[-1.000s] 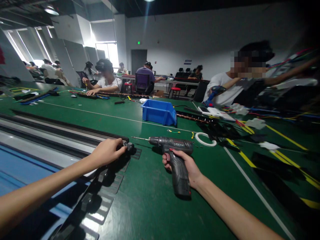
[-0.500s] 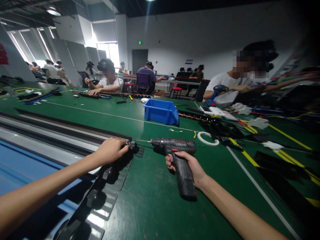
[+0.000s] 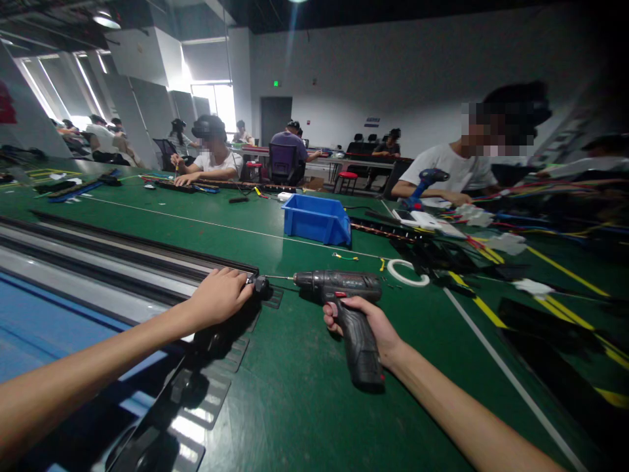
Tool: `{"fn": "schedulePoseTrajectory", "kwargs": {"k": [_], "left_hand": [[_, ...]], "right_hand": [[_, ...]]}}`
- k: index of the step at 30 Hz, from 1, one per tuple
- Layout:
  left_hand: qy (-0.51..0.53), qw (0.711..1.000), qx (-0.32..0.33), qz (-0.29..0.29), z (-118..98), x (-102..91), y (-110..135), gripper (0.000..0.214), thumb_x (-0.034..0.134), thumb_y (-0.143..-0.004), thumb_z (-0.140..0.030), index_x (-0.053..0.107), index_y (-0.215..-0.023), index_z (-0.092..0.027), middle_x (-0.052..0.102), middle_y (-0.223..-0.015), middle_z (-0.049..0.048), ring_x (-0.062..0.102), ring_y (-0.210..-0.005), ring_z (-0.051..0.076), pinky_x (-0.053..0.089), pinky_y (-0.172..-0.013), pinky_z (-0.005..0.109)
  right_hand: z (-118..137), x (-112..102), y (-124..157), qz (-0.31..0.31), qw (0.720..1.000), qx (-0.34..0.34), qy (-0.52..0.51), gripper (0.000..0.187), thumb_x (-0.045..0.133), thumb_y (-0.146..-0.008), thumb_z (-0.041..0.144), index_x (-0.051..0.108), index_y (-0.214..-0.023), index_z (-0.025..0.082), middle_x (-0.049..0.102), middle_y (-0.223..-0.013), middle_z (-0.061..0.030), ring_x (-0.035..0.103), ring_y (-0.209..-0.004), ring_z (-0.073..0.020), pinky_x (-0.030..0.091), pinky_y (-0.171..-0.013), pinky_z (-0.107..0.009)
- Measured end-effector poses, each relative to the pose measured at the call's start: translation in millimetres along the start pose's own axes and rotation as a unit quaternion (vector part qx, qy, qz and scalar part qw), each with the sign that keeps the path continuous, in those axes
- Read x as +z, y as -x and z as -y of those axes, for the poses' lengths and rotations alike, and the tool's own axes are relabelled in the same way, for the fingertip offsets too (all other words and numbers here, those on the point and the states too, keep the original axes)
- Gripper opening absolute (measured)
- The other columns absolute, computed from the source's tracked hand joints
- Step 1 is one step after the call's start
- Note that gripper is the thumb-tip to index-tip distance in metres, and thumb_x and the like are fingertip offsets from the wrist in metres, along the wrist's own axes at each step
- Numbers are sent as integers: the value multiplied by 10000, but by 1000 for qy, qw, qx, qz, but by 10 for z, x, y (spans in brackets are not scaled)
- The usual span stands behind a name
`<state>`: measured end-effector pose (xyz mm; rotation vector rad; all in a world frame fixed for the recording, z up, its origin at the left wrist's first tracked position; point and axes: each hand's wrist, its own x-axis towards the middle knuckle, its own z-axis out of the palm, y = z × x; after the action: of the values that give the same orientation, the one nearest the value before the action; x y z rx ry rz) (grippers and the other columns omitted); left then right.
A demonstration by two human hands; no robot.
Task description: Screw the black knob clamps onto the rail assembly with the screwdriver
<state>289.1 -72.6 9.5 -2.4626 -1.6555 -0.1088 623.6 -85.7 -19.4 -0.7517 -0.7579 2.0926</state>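
My right hand (image 3: 371,328) is wrapped round the grip of a black cordless drill (image 3: 339,288), its index finger at the trigger. The drill lies level, and its long thin bit (image 3: 276,277) points left to a small black knob-like fitting (image 3: 259,284) at the end of a long metal rail assembly (image 3: 162,265). With fingers curled over the assembly's end, my left hand (image 3: 223,295) holds that fitting; its fingertips are partly hidden. Below it, more black fittings (image 3: 184,387) and slotted black plates (image 3: 209,400) line the assembly's end edge.
A blue plastic bin (image 3: 314,219) stands beyond the drill. To its right are a white ring (image 3: 407,273), wires and black parts on the green table (image 3: 304,406). A blue drill (image 3: 425,187) stands near a co-worker at the right; other people sit farther back.
The drill and my right hand have shifted slightly left, towards the fitting. My left fingers have moved a little on the assembly's end. The co-worker at the right has lowered an arm.
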Motion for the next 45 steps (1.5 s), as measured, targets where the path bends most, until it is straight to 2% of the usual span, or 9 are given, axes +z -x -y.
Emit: {"fn": "schedulePoseTrajectory", "kwargs": {"k": [22,27,33,40,45], "left_hand": [[-13,1000,-7,-11,-46,-21,29,483,283,-1014,-479,660,-954,-183,720,-990,129,643,-949,286,410,-865,410],[-31,999,-29,-8,-78,-41,37,468,285,-1013,-468,658,-991,-186,711,-1005,126,635,-944,292,399,-840,417],[-11,1000,-8,2,-70,-60,34,437,276,-1021,-426,645,-986,-195,692,-986,117,622,-939,282,396,-811,409],[-3,1000,-8,-2,-51,-18,25,435,267,-1025,-419,630,-970,-185,677,-976,121,612,-953,282,391,-822,407],[-14,1000,-3,-7,-45,0,22,417,274,-1025,-413,611,-943,-182,676,-960,114,615,-938,276,392,-812,400]], "right_hand": [[-9,31,-21,-2,1000,-1,16,224,609,-844,278,693,-877,73,642,-893,-98,646,-807,-154,564,-707,-210],[10,99,-18,4,996,-26,82,234,637,-832,306,707,-844,83,653,-859,-88,635,-771,-155,543,-692,-226],[56,192,0,-32,986,-28,158,250,677,-824,344,689,-763,102,640,-716,-62,588,-620,-126,484,-599,-222],[44,177,-24,-24,994,-10,105,208,684,-816,312,701,-826,105,662,-803,-76,623,-715,-149,515,-648,-237],[-17,149,-49,-31,996,-26,77,194,683,-826,299,672,-793,108,634,-731,-49,597,-639,-131,497,-604,-236]]}}
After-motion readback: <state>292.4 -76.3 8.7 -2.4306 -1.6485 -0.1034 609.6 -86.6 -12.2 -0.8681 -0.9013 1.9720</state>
